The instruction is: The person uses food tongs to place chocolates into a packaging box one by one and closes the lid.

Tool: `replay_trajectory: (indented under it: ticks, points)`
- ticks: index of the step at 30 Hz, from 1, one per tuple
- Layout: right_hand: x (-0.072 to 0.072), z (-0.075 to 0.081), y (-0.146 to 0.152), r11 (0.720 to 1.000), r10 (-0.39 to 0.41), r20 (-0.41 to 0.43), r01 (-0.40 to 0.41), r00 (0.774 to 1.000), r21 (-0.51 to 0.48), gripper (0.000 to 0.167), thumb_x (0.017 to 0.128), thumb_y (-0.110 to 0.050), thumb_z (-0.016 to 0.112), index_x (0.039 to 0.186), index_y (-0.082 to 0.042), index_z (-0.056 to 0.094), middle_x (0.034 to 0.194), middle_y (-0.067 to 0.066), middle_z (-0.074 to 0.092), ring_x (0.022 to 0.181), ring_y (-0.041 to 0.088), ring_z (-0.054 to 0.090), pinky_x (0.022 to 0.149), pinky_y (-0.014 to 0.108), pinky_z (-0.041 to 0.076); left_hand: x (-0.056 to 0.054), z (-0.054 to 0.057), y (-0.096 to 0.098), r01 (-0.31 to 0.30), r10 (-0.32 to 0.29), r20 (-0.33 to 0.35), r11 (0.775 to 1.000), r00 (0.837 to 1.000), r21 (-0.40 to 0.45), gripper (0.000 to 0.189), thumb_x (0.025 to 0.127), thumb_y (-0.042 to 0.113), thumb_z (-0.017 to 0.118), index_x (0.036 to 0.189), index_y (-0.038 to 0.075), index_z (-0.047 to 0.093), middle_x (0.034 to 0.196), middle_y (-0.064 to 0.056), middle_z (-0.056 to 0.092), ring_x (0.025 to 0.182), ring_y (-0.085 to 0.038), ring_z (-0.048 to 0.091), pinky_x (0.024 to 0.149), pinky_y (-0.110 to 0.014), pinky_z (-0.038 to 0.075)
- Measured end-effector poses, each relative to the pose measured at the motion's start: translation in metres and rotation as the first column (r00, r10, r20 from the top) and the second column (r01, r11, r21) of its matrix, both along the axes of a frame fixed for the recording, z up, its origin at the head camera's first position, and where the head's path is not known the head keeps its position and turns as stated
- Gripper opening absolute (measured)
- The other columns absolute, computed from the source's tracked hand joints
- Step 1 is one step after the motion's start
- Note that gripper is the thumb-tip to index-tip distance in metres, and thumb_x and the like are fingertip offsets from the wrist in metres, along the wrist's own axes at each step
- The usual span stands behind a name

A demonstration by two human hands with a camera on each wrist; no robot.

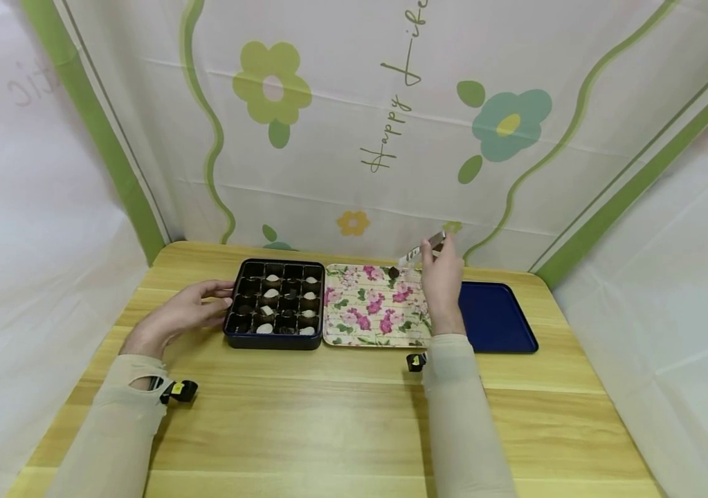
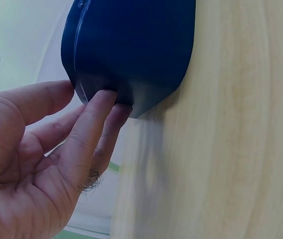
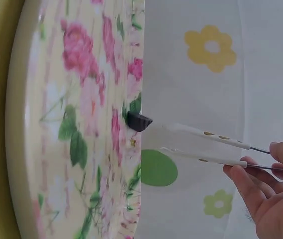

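Note:
My left hand (image 1: 188, 308) touches the left side of a dark blue box (image 1: 274, 342), its fingertips on the outer wall (image 2: 131, 55) in the left wrist view. Inside are rows of compartments with white and dark chocolates in several of them. My right hand (image 1: 443, 280) grips metal tongs (image 1: 437, 240) with pale tips. In the right wrist view, the tips of the tongs (image 3: 221, 163) are apart. Just beyond them a dark chocolate (image 3: 138, 121) sits near the far edge of the floral tray (image 3: 76, 129), with no contact visible.
A dark blue lid or tray (image 1: 497, 318) lies flat to the right, partly behind my right forearm. The floral tray stands between it and the box. A printed white curtain (image 1: 341, 138) rises directly behind the wooden table (image 1: 304, 429) and along both sides.

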State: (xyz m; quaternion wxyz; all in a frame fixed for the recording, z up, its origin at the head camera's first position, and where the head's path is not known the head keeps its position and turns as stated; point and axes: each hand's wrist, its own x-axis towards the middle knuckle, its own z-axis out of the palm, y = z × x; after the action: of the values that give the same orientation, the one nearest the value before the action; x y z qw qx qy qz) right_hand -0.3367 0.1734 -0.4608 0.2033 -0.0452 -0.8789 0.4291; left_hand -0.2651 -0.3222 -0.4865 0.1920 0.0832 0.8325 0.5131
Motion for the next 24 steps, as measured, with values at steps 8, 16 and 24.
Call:
replay_trajectory:
  ticks: [8, 16, 24]
  points:
    - [-0.006, -0.010, 0.010, 1.000, -0.005, -0.014, 0.005, 1.000, -0.027, 0.057, 0.125, -0.032, 0.061, 0.175, -0.007, 0.048, 0.146, 0.028, 0.079, 0.122, 0.046, 0.083, 0.086, 0.061, 0.070, 0.000, 0.000, 0.000, -0.002, 0.002, 0.004, 1.000, 1.000, -0.001, 0.061, 0.125, 0.008, 0.049, 0.178, -0.014, 0.029, 0.175, -0.045, 0.041, 0.155, -0.056, 0.061, 0.114, -0.034, 0.068]
    - [-0.008, -0.013, 0.003, 0.998, 0.037, 0.024, -0.036, 0.999, -0.057, 0.048, 0.125, -0.036, 0.060, 0.162, -0.006, 0.057, 0.146, 0.026, 0.077, 0.125, 0.045, 0.081, 0.086, 0.059, 0.068, -0.001, -0.002, -0.001, -0.002, 0.002, 0.003, 1.000, 1.000, 0.000, 0.061, 0.126, 0.008, 0.049, 0.178, -0.014, 0.028, 0.175, -0.045, 0.040, 0.155, -0.057, 0.061, 0.114, -0.034, 0.069]
    - [-0.006, -0.011, -0.010, 0.996, 0.082, 0.033, -0.080, 0.996, -0.045, 0.035, 0.125, -0.035, 0.061, 0.146, -0.007, 0.059, 0.143, 0.027, 0.078, 0.119, 0.045, 0.082, 0.086, 0.055, 0.065, -0.001, -0.002, -0.001, -0.001, 0.001, 0.004, 1.000, 1.000, -0.001, 0.060, 0.126, 0.008, 0.048, 0.178, -0.014, 0.028, 0.175, -0.045, 0.040, 0.155, -0.056, 0.061, 0.113, -0.033, 0.069]
